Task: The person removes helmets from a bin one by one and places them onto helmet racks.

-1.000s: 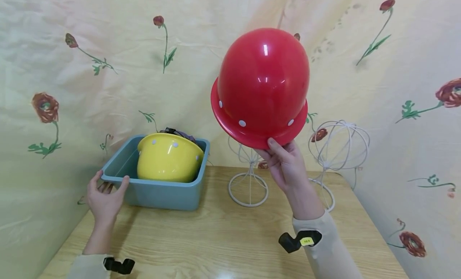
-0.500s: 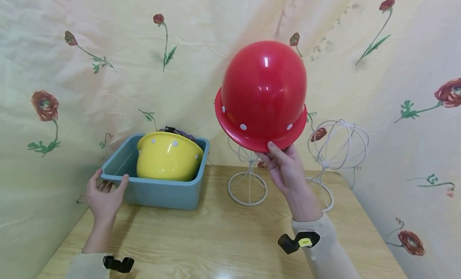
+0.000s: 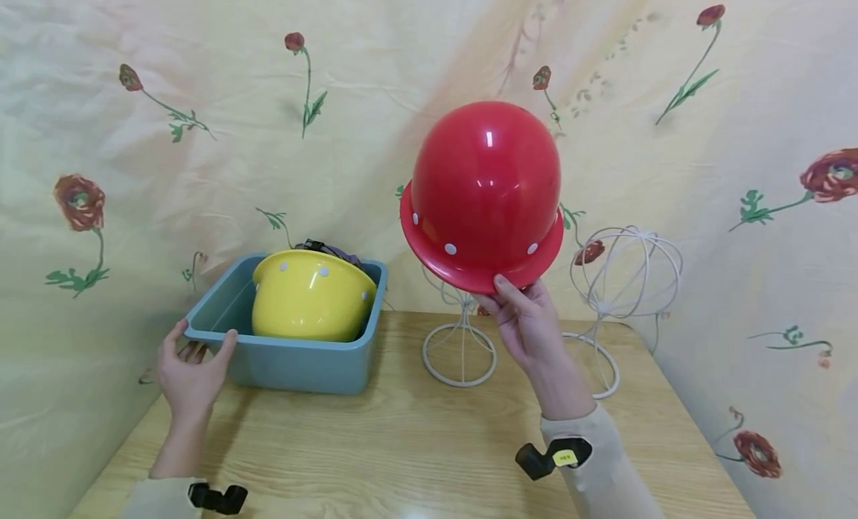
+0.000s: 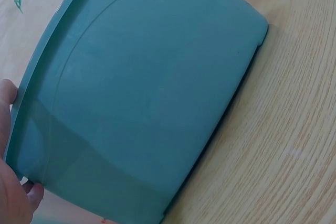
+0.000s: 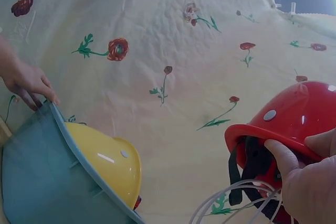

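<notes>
My right hand [image 3: 532, 333] holds a glossy red hard hat [image 3: 485, 195] by its brim, thumb on top and fingers beneath. The hat hangs crown up, slightly tilted, above and in front of the middle white wire stand [image 3: 464, 305]. Black straps [image 5: 235, 177] dangle from its inside in the right wrist view. At the left, my left hand [image 3: 191, 374] grips the near left corner of a blue-green plastic bin [image 3: 302, 366], thumb at the front rim. A yellow hard hat [image 3: 311, 299] lies upside down in the bin, with dark straps showing behind its brim.
A second white wire stand [image 3: 603, 309] with a round cage top is at the right. Both stands and the bin rest on a wood-grain table [image 3: 402, 444]. A flower-printed cloth [image 3: 221, 169] covers the wall behind and at the sides.
The red hard hat has come down in my right hand, towards the middle wire stand, and now overlaps more of its top. My left hand keeps its grip on the bin.
</notes>
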`<action>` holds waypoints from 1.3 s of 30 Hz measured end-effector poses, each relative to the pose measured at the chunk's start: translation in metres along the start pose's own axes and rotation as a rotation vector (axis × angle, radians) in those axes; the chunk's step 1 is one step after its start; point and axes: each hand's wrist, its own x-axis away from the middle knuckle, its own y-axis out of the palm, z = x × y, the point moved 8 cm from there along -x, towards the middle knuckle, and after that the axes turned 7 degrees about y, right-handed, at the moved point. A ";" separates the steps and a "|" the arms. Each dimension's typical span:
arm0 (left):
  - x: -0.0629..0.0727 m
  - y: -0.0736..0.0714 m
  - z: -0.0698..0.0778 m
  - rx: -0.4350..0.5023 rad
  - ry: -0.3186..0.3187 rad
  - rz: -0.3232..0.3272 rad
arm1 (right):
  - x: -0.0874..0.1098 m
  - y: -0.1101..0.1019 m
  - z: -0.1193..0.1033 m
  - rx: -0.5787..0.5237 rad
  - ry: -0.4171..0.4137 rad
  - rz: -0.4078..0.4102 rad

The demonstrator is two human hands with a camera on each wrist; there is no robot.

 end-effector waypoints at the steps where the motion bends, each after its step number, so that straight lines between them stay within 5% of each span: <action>1: 0.000 0.000 0.000 0.003 0.003 -0.003 | 0.000 -0.001 0.001 0.005 0.003 0.008; 25: -0.004 0.002 -0.004 0.029 0.005 -0.009 | 0.009 -0.028 0.034 0.020 0.083 0.135; 39: -0.001 0.002 -0.002 0.021 -0.006 0.017 | 0.005 -0.037 0.041 0.015 0.123 0.139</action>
